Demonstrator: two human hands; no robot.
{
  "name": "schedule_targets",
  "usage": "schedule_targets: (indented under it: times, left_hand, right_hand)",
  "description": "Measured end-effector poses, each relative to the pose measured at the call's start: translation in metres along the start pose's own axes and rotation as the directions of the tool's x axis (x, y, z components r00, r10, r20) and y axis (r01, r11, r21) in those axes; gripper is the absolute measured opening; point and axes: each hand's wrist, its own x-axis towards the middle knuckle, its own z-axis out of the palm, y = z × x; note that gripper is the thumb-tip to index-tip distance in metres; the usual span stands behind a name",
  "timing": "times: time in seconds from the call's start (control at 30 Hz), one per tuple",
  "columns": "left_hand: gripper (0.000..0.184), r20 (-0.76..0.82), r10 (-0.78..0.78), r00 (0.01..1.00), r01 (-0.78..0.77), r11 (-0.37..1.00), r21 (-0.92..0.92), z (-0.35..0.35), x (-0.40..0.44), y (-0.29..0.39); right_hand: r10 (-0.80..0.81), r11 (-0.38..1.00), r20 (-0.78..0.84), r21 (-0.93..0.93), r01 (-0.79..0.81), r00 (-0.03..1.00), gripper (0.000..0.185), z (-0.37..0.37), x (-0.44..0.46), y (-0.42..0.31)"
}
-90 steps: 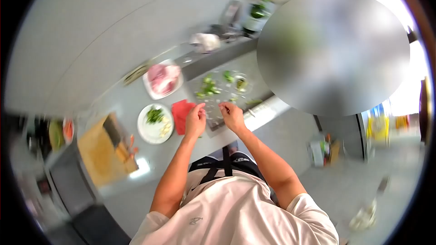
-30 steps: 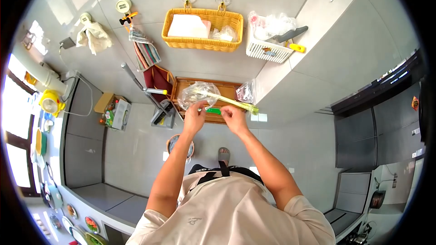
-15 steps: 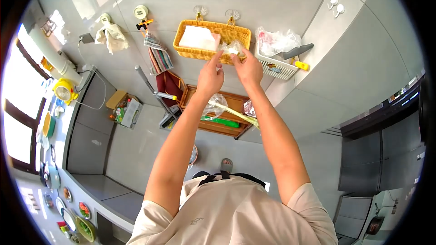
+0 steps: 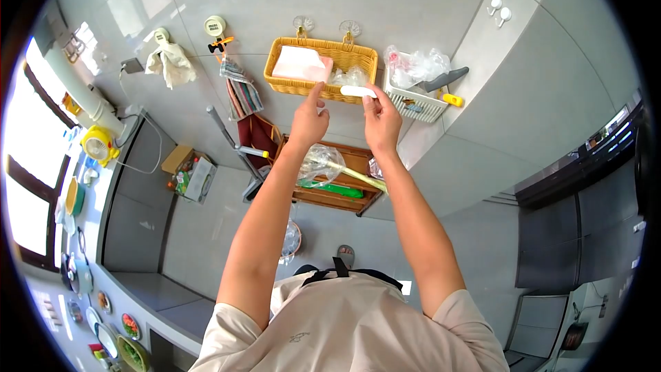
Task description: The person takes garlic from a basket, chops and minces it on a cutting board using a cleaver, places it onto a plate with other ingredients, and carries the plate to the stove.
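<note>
My right hand [image 4: 382, 120] pinches a small white elongated object [image 4: 358, 91] between thumb and fingers, just in front of the yellow wicker basket [image 4: 296, 86]. My left hand [image 4: 310, 120] is raised near the basket's lower rim, its index finger stretched out, holding nothing that shows. Inside the basket lie a pink and white packet [image 4: 301, 64] and crumpled clear plastic [image 4: 352, 76]. Beside it on the right, a white slotted basket [image 4: 420, 107] holds plastic bags [image 4: 420, 65] and a grey-handled tool [image 4: 446, 79].
Below my hands stands a brown wooden rack [image 4: 354, 158] with a clear bag [image 4: 320, 164] and a long pale green stalk [image 4: 358, 176]. Cloths [image 4: 241, 93] hang at left. A bin [image 4: 290, 238] stands on the floor. A counter with dishes runs along the left.
Both hands were together at the basket's plastic. Now the right hand has drawn back with the white object, and the left hand has moved slightly away to the left.
</note>
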Motion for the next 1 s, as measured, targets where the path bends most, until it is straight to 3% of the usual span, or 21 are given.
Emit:
schedule_targets:
  times: [0.23, 0.33, 0.47, 0.6, 0.63, 0.73, 0.87, 0.9, 1.0]
  left_hand:
    - [0.040, 0.055, 0.029, 0.998, -0.009, 0.938, -0.346, -0.032, -0.035, 0.017]
    - [0.029, 0.088, -0.157, 0.984, 0.178, 0.925, -0.336, -0.062, -0.062, 0.016]
    - [0.023, 0.041, -0.214, 0.976, 0.209, 0.866, -0.454, -0.091, -0.105, -0.014]
    - [0.031, -0.120, -0.289, 0.950, 0.179, 0.817, -0.548, -0.132, -0.165, -0.038]
    - [0.031, -0.160, -0.333, 0.929, 0.194, 0.809, -0.555, -0.142, -0.182, -0.045]
    - [0.027, -0.347, -0.380, 0.857, 0.157, 0.835, -0.527, -0.172, -0.242, -0.055]
    - [0.026, -0.588, -0.443, 0.677, 0.171, 0.872, -0.459, -0.185, -0.337, -0.040]
    - [0.026, -0.637, -0.445, 0.630, 0.127, 0.867, -0.481, -0.183, -0.362, -0.032]
    - [0.027, -0.753, -0.508, 0.418, 0.195, 0.860, -0.471, -0.164, -0.437, -0.006]
  right_hand:
    - [0.051, 0.997, 0.061, 0.060, -0.055, 0.997, 0.029, 0.008, -0.045, -0.016]
    - [0.037, 0.994, 0.130, 0.101, -0.050, 0.991, 0.025, 0.018, -0.067, -0.023]
    - [0.119, 0.959, 0.289, 0.213, -0.185, 0.950, 0.017, 0.043, -0.102, -0.041]
    - [-0.037, 0.967, 0.473, 0.241, -0.089, 0.880, 0.025, 0.086, -0.137, -0.024]
    - [-0.079, 0.953, 0.535, 0.289, -0.094, 0.841, 0.028, 0.096, -0.146, -0.023]
    - [-0.090, 0.826, 0.723, 0.438, -0.354, 0.685, 0.032, 0.130, -0.181, -0.041]
    - [-0.181, 0.734, 0.885, 0.412, -0.540, 0.429, 0.039, 0.166, -0.235, -0.053]
    - [-0.172, 0.727, 0.929, 0.345, -0.593, 0.329, 0.038, 0.168, -0.247, -0.062]
    - [-0.259, 0.727, 0.964, 0.232, -0.646, 0.054, 0.037, 0.170, -0.296, -0.071]
